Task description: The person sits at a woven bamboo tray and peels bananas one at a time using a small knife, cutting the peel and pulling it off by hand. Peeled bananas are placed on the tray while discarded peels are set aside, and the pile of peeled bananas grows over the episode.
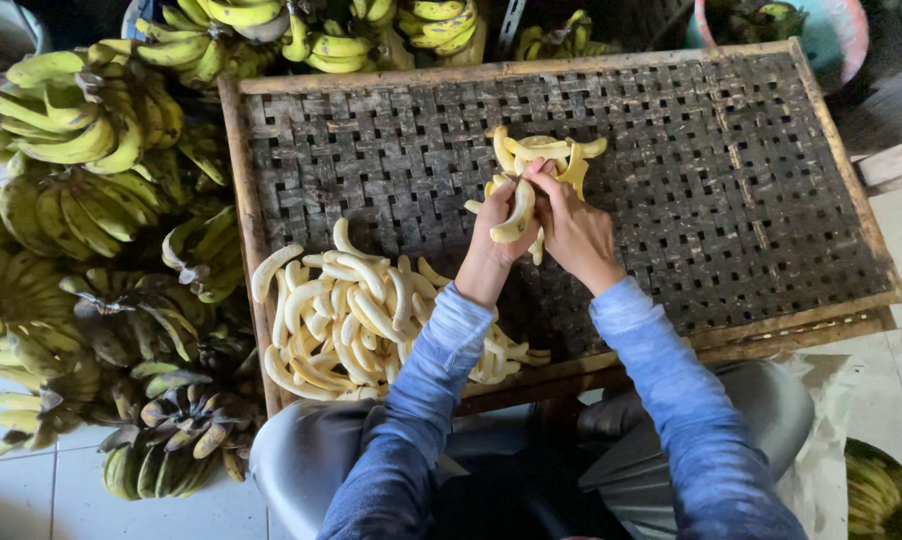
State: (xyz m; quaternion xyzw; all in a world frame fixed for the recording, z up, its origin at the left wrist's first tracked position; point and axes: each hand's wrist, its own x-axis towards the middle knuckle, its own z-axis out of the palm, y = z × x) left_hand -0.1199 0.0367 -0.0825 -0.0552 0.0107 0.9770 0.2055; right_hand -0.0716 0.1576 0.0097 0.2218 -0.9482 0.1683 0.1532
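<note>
A person in blue sleeves sits at a woven tray [731, 190] with a wooden frame, both hands raised over its middle. The left hand [499, 235] curls around a peeled banana [519, 208], and the right hand [574, 228] touches the same banana from the other side, fingertips pinching at its top. Just behind the hands, a few peeled pieces [551, 150] lie on the tray's weave. At the tray's near left corner sits a heap of peeled bananas [356, 320]. Beside the tray's left edge, bunches of unpeeled green-yellow bananas [81, 200] are piled on the floor, and more bunches [321, 40] lie beyond its far edge.
</note>
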